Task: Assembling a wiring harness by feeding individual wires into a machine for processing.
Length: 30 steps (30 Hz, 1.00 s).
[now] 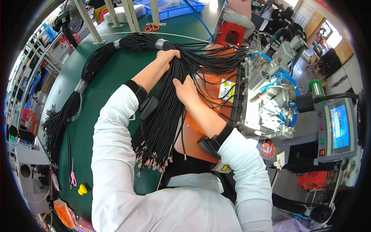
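A thick bundle of thin black cables (166, 104) slants down over the green desk (110, 77); gathered narrowly at the top, it fans out loosely lower down; at the lower ends, pinkish and pale inner wires (154, 164) show, splayed unevenly near the desk's edge.

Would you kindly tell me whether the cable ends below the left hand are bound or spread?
Spread: the black cables fan out below the left hand, their pale tips splaying with no visible tie.
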Each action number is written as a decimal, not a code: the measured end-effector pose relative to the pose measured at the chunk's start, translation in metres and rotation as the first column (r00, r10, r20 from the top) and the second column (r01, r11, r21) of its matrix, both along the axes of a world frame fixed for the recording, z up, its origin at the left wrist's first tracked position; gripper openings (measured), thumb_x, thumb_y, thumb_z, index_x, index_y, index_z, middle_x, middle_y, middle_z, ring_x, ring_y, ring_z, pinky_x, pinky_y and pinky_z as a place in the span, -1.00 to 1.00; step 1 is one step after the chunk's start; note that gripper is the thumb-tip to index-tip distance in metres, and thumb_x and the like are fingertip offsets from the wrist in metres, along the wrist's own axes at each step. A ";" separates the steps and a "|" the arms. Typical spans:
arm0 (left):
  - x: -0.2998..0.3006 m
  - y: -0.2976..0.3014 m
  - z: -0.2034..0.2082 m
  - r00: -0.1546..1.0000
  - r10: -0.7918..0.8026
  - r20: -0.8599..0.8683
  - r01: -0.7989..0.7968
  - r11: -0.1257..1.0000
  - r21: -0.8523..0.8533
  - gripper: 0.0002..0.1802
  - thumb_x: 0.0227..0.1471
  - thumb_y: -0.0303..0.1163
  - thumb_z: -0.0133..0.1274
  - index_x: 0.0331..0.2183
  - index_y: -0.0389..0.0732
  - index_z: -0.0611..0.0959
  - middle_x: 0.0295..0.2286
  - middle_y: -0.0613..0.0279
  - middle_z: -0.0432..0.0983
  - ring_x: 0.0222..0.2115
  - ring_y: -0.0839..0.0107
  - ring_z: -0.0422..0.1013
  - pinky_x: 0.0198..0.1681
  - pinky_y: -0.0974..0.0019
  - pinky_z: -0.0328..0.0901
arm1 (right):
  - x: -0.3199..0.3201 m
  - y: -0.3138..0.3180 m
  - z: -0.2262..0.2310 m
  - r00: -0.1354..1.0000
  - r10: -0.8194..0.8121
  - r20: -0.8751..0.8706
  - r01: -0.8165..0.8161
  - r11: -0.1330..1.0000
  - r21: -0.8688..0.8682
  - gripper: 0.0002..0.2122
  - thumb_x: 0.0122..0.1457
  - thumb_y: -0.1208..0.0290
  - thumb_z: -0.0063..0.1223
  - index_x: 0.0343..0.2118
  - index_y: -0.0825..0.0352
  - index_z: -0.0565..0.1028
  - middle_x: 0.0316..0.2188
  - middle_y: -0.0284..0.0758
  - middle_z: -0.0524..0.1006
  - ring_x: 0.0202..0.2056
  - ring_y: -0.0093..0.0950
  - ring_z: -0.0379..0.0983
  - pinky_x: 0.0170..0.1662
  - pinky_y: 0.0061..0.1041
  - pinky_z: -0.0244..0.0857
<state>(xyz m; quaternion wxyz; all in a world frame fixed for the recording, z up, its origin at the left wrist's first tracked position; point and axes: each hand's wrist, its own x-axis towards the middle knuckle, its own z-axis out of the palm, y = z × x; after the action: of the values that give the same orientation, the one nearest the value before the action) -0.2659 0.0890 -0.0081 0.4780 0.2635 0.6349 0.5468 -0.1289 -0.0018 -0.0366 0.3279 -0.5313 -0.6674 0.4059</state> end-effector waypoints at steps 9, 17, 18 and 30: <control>0.008 -0.019 0.014 0.935 -0.187 -0.302 0.127 0.970 -0.207 -0.73 -0.30 -0.46 0.21 -0.49 -0.44 0.55 -0.54 0.02 0.48 -0.56 0.20 0.46 -0.54 0.20 0.37 | 0.000 0.035 0.018 0.866 -0.158 -0.475 -0.109 0.867 -0.486 -0.59 0.19 0.22 -0.13 -0.11 0.54 0.34 -0.11 -0.17 0.44 -0.04 -0.37 0.33 -0.04 -0.44 0.19; -0.028 -0.017 0.016 0.881 -0.269 0.390 0.327 0.941 -0.090 -0.79 -0.20 -0.47 0.18 -0.43 -0.37 0.57 -0.49 0.03 0.52 -0.52 0.23 0.49 -0.42 0.22 0.44 | -0.004 0.033 0.020 0.777 -0.242 -0.581 -0.243 0.737 -0.631 -0.67 0.18 0.22 -0.04 -0.17 0.41 0.43 -0.28 -0.31 0.53 -0.24 -0.46 0.46 -0.13 -0.47 0.28; -0.030 -0.018 0.019 0.882 -0.268 0.388 0.327 0.941 -0.093 -0.79 -0.20 -0.47 0.18 -0.43 -0.37 0.57 -0.49 0.03 0.52 -0.52 0.23 0.49 -0.42 0.22 0.44 | -0.004 0.035 0.018 0.775 -0.242 -0.583 -0.245 0.735 -0.632 -0.67 0.18 0.22 -0.04 -0.17 0.41 0.43 -0.28 -0.31 0.53 -0.24 -0.46 0.46 -0.13 -0.47 0.28; -0.033 -0.024 0.033 0.914 -0.405 -0.010 0.395 0.897 -0.197 -0.66 -0.15 -0.45 0.21 -0.33 -0.48 0.56 -0.41 -0.04 0.54 -0.44 0.24 0.52 -0.38 0.19 0.45 | 0.009 0.059 0.016 0.608 -0.230 -0.759 -0.484 0.650 -0.585 -0.76 0.08 0.34 0.11 -0.26 0.40 0.46 -0.34 -0.29 0.54 -0.41 -0.43 0.49 -0.26 -0.43 0.40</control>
<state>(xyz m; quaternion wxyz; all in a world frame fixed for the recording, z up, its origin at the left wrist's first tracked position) -0.2984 0.0646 0.0248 0.5870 0.3550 0.6284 0.3667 -0.1202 0.0569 -0.0206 0.3015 -0.3284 -0.2651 0.8550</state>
